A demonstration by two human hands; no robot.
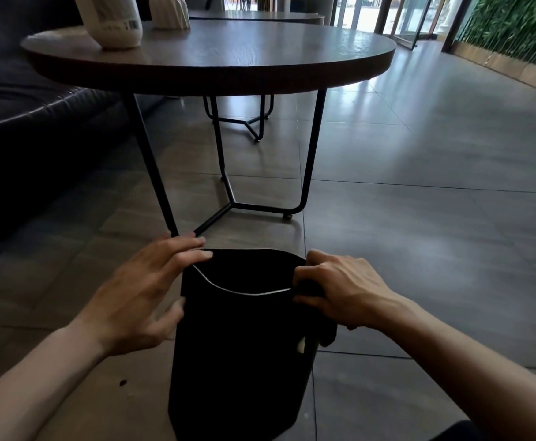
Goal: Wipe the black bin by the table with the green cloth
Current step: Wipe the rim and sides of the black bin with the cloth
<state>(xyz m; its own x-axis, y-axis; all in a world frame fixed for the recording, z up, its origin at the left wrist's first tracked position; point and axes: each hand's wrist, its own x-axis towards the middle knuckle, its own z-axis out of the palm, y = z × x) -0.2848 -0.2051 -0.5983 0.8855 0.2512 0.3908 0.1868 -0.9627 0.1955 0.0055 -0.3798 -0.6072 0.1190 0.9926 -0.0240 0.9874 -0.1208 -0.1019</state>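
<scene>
The black bin [238, 361] stands on the tiled floor right below me, in front of the round table [215, 55]. My left hand [139, 294] rests on the bin's left rim, fingers straight over the edge and thumb against the side wall. My right hand [339, 288] grips a dark cloth [327, 332] bunched against the bin's right rim. Part of the cloth hangs down the outside of the bin. In this dim light the cloth looks almost black, so its green colour does not show.
The table's black metal legs [228, 198] stand just behind the bin. A white bottle [114, 23] and a white ribbed vase [169, 11] sit on the tabletop. A dark sofa [21, 122] fills the left. Tiled floor stretches to the right toward glass doors [409, 20].
</scene>
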